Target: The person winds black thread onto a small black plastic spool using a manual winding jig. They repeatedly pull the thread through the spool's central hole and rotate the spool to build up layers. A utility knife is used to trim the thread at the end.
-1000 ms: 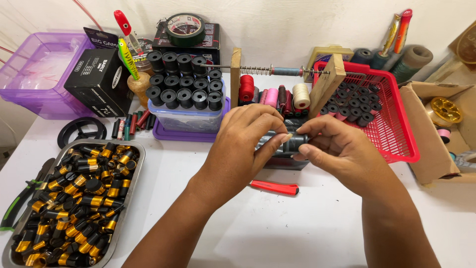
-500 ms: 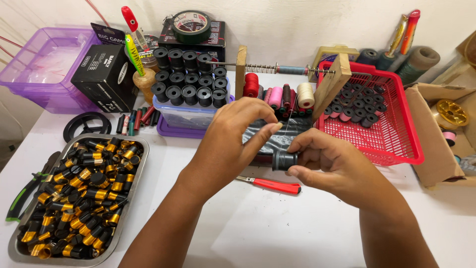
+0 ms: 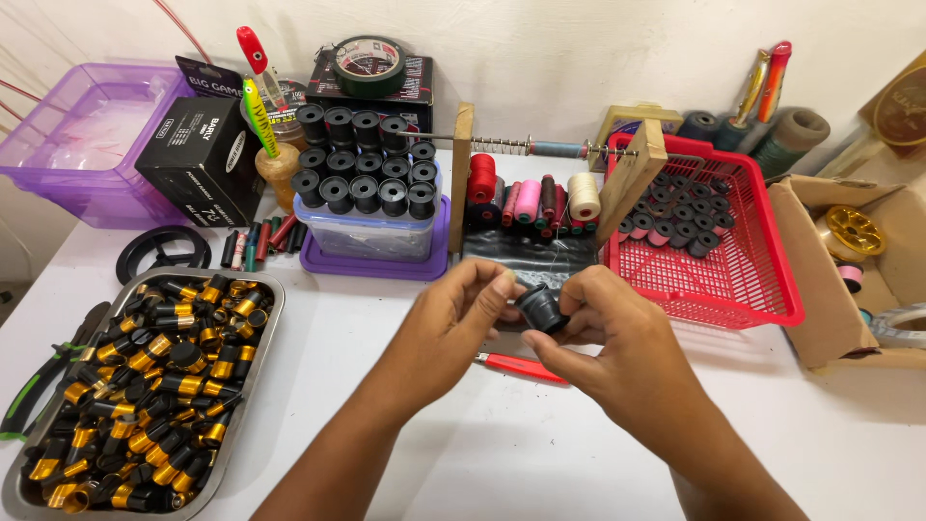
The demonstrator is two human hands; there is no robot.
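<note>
Both my hands meet over the middle of the white table (image 3: 405,318). Between them sits a small black spool (image 3: 542,307), its round end facing me. My left hand (image 3: 453,328) pinches it from the left with fingertips and thumb. My right hand (image 3: 617,347) grips it from the right and below. Under my hands a red-handled tool (image 3: 521,368) lies flat on the table.
A metal tray (image 3: 260,333) of black-and-gold spools sits at front left, pliers (image 3: 39,381) beside it. Behind stand a clear tub (image 3: 371,236) topped with black spools, a wooden thread rack (image 3: 463,174), a red basket (image 3: 762,289), a purple bin (image 3: 87,125) and a cardboard box (image 3: 820,289).
My hands have come down and toward me from in front of the rack. The spool has turned so its round end faces the camera.
</note>
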